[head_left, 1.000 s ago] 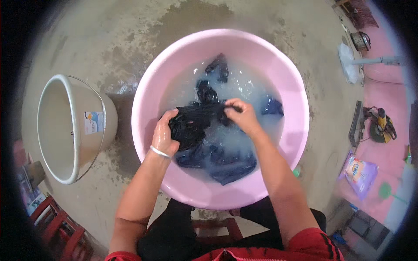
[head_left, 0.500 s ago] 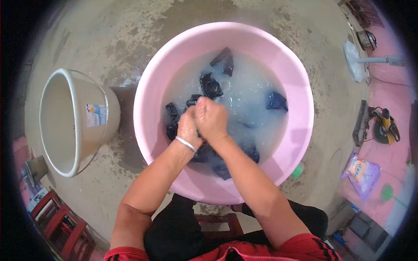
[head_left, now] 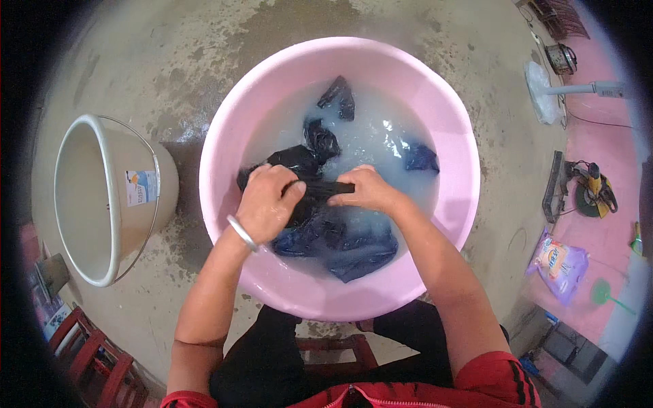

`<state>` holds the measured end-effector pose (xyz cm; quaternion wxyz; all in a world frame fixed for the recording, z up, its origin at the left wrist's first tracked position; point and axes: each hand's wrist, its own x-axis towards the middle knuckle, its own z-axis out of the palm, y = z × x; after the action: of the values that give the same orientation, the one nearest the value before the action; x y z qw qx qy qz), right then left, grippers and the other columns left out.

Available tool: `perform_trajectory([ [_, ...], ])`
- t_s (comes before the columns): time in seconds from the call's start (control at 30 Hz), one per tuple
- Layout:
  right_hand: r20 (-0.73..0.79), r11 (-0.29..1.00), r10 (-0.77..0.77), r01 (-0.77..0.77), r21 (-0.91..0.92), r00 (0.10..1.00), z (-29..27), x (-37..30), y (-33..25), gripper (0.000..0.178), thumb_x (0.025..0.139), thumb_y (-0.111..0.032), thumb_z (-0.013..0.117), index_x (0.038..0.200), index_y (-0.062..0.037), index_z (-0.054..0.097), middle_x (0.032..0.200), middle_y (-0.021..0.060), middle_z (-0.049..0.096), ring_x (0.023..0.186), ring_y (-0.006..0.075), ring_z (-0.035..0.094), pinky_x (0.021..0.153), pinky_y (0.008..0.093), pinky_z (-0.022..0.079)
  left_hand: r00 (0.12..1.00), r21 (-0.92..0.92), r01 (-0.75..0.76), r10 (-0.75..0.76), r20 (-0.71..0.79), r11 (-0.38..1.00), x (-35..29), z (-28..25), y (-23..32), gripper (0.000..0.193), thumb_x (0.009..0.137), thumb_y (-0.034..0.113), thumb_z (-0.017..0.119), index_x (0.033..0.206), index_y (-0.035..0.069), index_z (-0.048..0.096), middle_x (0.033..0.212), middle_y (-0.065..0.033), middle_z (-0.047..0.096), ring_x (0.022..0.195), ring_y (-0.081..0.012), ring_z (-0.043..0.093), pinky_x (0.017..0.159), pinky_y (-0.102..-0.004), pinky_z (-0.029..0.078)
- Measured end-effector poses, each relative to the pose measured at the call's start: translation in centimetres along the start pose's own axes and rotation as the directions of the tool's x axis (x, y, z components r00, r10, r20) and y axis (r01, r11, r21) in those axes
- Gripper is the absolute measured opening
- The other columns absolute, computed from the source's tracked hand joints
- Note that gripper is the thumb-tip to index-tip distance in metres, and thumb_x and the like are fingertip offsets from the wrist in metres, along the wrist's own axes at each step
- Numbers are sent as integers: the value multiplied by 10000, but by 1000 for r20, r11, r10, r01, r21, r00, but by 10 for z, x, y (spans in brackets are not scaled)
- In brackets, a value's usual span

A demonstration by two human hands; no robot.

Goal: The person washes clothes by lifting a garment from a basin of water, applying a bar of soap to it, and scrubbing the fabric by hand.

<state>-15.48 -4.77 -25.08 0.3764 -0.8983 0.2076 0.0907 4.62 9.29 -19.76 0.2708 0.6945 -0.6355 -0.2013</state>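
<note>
A large pink basin (head_left: 459, 197) stands before me, holding cloudy water and dark wet clothes. Between my hands a piece of black wet cloth (head_left: 316, 187) is stretched sideways over the water; which garment it belongs to I cannot tell. My left hand (head_left: 269, 200), with a silver bangle at the wrist, grips its left part. At the right end, my right hand (head_left: 369, 189) has its fingers closed round the cloth. Dark blue cloth (head_left: 360, 255) floats on the near side of the basin. Another blue piece (head_left: 422, 158) lies by the right wall, and dark cloth (head_left: 338, 98) pokes up at the far side.
A cream bucket (head_left: 166, 180) with a wire handle stands left of the basin on the wet concrete floor (head_left: 183, 75). Rightward are a purple packet (head_left: 564, 268), a yellow-and-black power tool (head_left: 596, 190) and a white-headed, long-handled tool (head_left: 541, 92). Red wooden furniture (head_left: 95, 353) is lower left.
My hands were pressed together over the water; now they are apart, with the black cloth drawn out between them. More black cloth shows above the water on the left.
</note>
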Motion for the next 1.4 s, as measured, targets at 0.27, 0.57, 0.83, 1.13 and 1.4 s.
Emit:
perform_trajectory([
  [0.27,-187,277,457,60,959,869,36,6,1,214,810,-178,687,989,-75,631,839,1,600,759,85,536,702,214,433,538,-891,332,-714,448,-310,-2,37,-29,326,841,104,613,1112,-19,479,901,-124,617,817,-217,641,702,-347,562],
  [0.57,-648,943,314,-146,300,694,34,46,-118,278,858,-184,512,658,-19,610,707,184,589,652,379,585,609,428,476,553,-759,271,-550,626,-592,16,56,16,157,914,249,531,891,95,548,843,-23,592,774,-183,584,704,-342,490],
  [0.83,-741,962,171,53,268,649,40,48,-112,355,908,-245,469,678,0,583,647,212,566,611,416,554,570,465,443,776,-719,390,-215,593,-575,17,58,-4,317,936,418,452,917,132,586,769,-28,596,738,-157,575,687,-319,462],
  [1.13,312,18,420,-351,936,852,27,34,-9,264,887,-299,594,988,-55,601,937,41,612,919,129,561,764,292,465,634,-767,559,-435,640,-315,-2,38,-10,292,729,-41,525,1002,56,497,870,-77,578,753,-188,577,678,-300,487],
  [1.4,-647,919,217,70,388,731,50,41,-131,263,906,-230,518,756,-22,576,765,168,593,725,333,599,636,409,476,843,-713,147,-290,453,-686,-23,88,-31,125,775,154,444,692,99,519,746,-35,558,726,-180,548,647,-321,470],
])
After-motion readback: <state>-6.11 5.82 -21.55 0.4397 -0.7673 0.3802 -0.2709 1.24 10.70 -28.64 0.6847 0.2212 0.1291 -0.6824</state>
